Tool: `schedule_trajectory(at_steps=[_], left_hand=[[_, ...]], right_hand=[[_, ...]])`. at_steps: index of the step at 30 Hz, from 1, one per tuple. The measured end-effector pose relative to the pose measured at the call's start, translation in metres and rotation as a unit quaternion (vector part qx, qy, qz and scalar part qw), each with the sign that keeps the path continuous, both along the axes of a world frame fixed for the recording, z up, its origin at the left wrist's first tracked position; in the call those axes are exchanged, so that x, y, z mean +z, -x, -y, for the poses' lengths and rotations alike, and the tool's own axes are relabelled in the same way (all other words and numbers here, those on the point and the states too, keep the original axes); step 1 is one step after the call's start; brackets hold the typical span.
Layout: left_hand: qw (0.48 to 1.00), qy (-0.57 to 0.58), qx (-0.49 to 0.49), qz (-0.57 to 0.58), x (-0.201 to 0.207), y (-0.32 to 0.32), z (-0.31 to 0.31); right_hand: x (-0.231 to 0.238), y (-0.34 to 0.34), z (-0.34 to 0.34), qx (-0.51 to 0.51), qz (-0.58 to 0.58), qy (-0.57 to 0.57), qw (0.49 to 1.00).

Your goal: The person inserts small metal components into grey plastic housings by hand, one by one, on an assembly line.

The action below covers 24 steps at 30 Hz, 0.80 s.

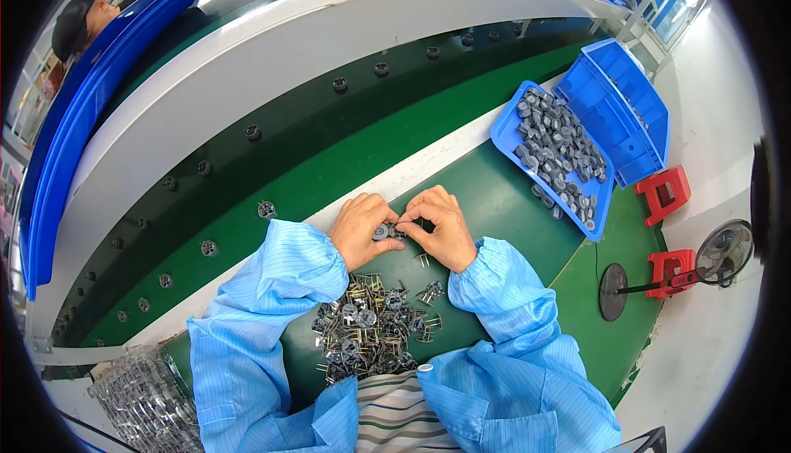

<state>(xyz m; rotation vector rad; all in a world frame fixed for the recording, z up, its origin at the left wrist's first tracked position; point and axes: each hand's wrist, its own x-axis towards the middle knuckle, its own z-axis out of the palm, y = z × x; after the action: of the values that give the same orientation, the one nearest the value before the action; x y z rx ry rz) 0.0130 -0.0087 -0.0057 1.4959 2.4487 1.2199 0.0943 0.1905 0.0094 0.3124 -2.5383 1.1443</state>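
My left hand (354,230) is closed around a small round grey plastic part (381,232), its flat face turned up between thumb and fingers. Right beside it, my right hand (445,232) pinches a small dark part (398,231), mostly covered by the fingertips. The two parts are close together; whether they are joined I cannot tell. Just below my hands, on the green worktable (511,197), lies a heap of small dark parts with brass-coloured metal pins (362,329). A few loose ones lie between the heap and my right wrist.
A blue tray (499,129) full of grey round parts stands at the right, against a blue crate (630,123). Beyond the white ledge, a green conveyor (305,173) carries spaced-out round parts. Red stools (666,193) and a fan (723,251) are far right. Another person (78,28) is at upper left.
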Motion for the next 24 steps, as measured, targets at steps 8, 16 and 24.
schedule_trajectory(at_steps=[8,16,24], left_hand=[[0.999,0.019,-0.004,0.027,0.001,0.001,-0.001],[1.0,-0.013,-0.01,0.011,-0.005,-0.001,-0.002],[1.0,-0.025,0.0,0.014,0.004,-0.001,0.0]], right_hand=[[0.006,0.001,0.003,-0.004,-0.095,-0.07,0.993],[0.0,0.002,0.003,0.007,-0.075,-0.051,0.996],[0.006,0.001,-0.006,0.024,0.053,0.075,0.996]])
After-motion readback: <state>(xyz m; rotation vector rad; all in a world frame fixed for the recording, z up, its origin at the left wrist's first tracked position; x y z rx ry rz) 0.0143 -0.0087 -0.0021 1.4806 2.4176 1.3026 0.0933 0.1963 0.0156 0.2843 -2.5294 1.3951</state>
